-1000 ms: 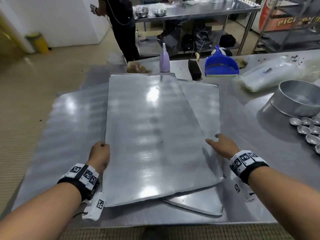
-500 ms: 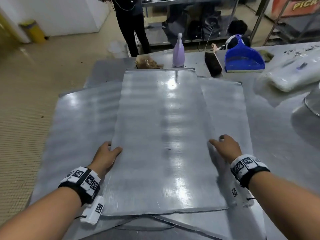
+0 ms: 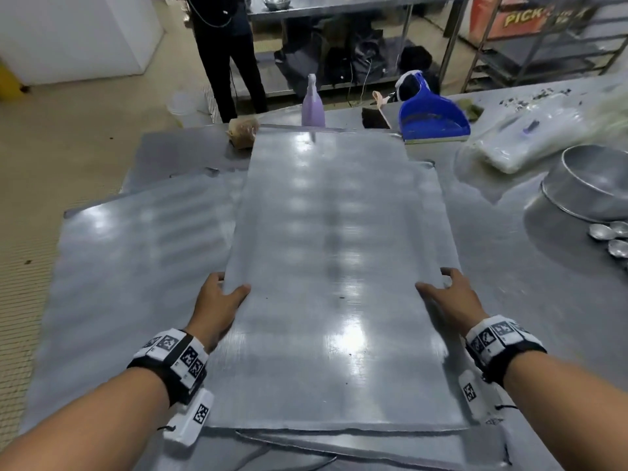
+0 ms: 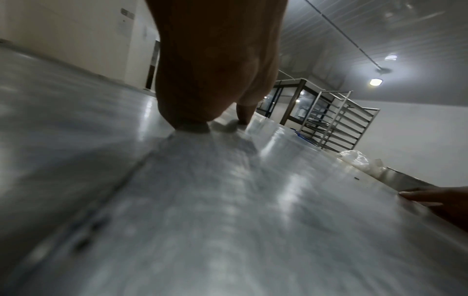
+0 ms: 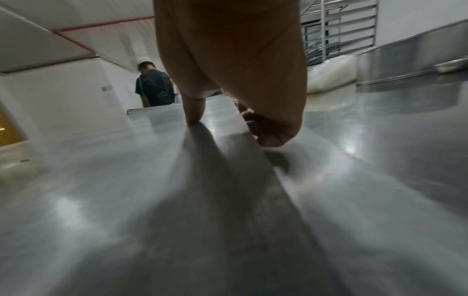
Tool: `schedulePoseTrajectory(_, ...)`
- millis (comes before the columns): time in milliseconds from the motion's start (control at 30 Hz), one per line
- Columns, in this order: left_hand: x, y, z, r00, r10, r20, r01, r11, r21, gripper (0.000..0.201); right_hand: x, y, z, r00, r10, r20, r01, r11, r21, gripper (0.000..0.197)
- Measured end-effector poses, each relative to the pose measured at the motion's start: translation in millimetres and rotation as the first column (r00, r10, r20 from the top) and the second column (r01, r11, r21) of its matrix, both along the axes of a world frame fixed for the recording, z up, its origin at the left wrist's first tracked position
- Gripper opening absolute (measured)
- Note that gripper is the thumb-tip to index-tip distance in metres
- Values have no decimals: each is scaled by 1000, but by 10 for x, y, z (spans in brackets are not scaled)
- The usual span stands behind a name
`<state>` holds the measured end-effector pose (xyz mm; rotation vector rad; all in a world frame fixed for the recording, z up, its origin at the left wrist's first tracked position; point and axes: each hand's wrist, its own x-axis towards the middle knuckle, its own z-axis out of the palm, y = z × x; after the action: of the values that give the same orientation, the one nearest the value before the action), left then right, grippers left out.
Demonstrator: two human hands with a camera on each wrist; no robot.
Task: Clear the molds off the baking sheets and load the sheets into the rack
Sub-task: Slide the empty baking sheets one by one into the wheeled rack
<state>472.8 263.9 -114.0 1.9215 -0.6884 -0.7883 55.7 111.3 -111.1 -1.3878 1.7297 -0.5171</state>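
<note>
Head view, top baking sheet (image 3: 336, 266): it lies flat and bare on a stack of other sheets on the counter (image 3: 530, 300), long edges running away from the person; with no molds on it, it looks ready to lift.
Head view, left hand (image 3: 217, 300): its grip is on the left long edge, thumb on top of the sheet, fingers curled round the rim, probably to get under it.
Head view, right hand (image 3: 455, 297): it mirrors this on the right long edge, thumb on top, fingers over the rim; a grip on both sides should keep a wide, thin sheet level.
Head view, small molds (image 3: 611, 237): they sit in a cluster on the counter at far right, just beside a large round pan (image 3: 591, 188), well apart from the sheet.
Left wrist view, thumb (image 4: 243, 112): it presses down on the sheet surface while the fingers drop past the edge.
Left wrist view, rack (image 4: 336, 120): it stands beyond the counter with runners showing, the likely destination.
Right wrist view, fingers (image 5: 273, 132): they are curled under the right rim, thumb (image 5: 193, 112) planted on top, a pinching hold on the sheet.
</note>
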Motion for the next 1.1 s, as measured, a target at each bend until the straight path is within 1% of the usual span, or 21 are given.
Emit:
schedulePoseTrajectory(67, -120, -128, 11, 999, -51, 3, 51, 999, 14, 43, -182, 32, -35, 998, -55, 16, 55, 998, -1, 70)
schedulePoseTrajectory(167, -303, -286, -33, 994, -109, -23, 110, 993, 41, 41, -412, 101, -50, 993, -118, 11, 118, 993, 6, 63)
schedulePoseTrajectory(233, -368, -342, -28, 989, -147, 12, 145, 984, 102, 40, -458, 153, -30, 993, -120, -23, 120, 993, 6, 51)
schedulePoseTrajectory(267, -371, -378, -23, 981, -183, 59, 172, 974, 149, 39, -484, 174, -42, 993, -107, -56, 108, 994, 9, 42)
schedulePoseTrajectory(300, -360, -405, 16, 963, -234, 130, 205, 957, 208, 36, -492, 181, -49, 993, -77, -94, 78, 997, 14, 34)
schedulePoseTrajectory(333, -321, -434, 50, 928, -303, 217, 238, 930, 281, 33, -494, 185, -47, 989, -38, -143, 42, 999, 23, 27)
schedulePoseTrajectory(367, -270, -460, 92, 882, -369, 295, 261, 901, 347, 31, -496, 169, -59, 982, -5, -191, 11, 999, 31, 24)
schedulePoseTrajectory(400, -208, -493, 119, 847, -408, 341, 263, 879, 397, 35, -497, 157, -49, 974, 24, -227, -14, 999, 43, 23)
schedulePoseTrajectory(467, -120, -526, 149, 820, -451, 352, 260, 842, 472, 50, -508, 142, -30, 957, 56, -284, -41, 998, 56, 20)
schedulePoseTrajectory(500, -107, -527, 153, 817, -463, 343, 258, 827, 500, 53, -508, 148, -14, 949, 54, -310, -40, 998, 50, 18)
schedulePoseTrajectory(533, -131, -522, 153, 818, -473, 328, 258, 810, 527, 50, -515, 165, -17, 944, 47, -326, -34, 998, 47, 16)
schedulePoseTrajectory(600, -206, -483, 113, 803, -508, 312, 280, 784, 554, 37, -537, 211, -61, 944, 36, -327, -27, 999, 31, 18)
schedulePoseTrajectory(633, -251, -461, 102, 795, -513, 323, 281, 784, 553, 34, -546, 229, -81, 948, 32, -316, -23, 999, 32, 20)
schedulePoseTrajectory(700, -323, -417, 101, 790, -504, 350, 266, 795, 544, 33, -582, 234, -89, 969, -3, -246, 14, 999, 43, 22)
schedulePoseTrajectory(767, -405, -372, 102, 774, -527, 350, 276, 779, 563, 35, -656, 208, -45, 981, -47, -187, 59, 996, 60, 21)
schedulePoseTrajectory(833, -528, -328, 101, 751, -568, 336, 307, 751, 584, 35, -768, 149, -4, 979, -47, -197, 62, 995, 73, 17)
schedulePoseTrajectory(900, -684, -275, 108, 732, -599, 325, 331, 729, 599, 37, -910, 59, -2, 977, -24, -211, 42, 996, 82, 17)
schedulePoseTrajectory(1000, -943, -140, 117, 712, -617, 335, 328, 715, 618, 35, -1136, -28, 25, 971, 73, -228, -52, 994, 96, 24)
schedulePoseTrajectory(1033, -1013, -93, 132, 692, -621, 367, 313, 717, 623, 35, -1182, -56, 29, 967, 108, -231, -90, 992, 89, 20)
schedulePoseTrajectory(1067, -1095, -30, 143, 662, -624, 415, 286, 722, 630, 36, -1219, -40, 62, 965, 142, -219, -127, 989, 81, 13)
schedulePoseTrajectory(1100, -1194, 60, 156, 624, -623, 472, 253, 732, 632, 38, -1268, -12, 73, 964, 165, -207, -155, 986, 64, 22)
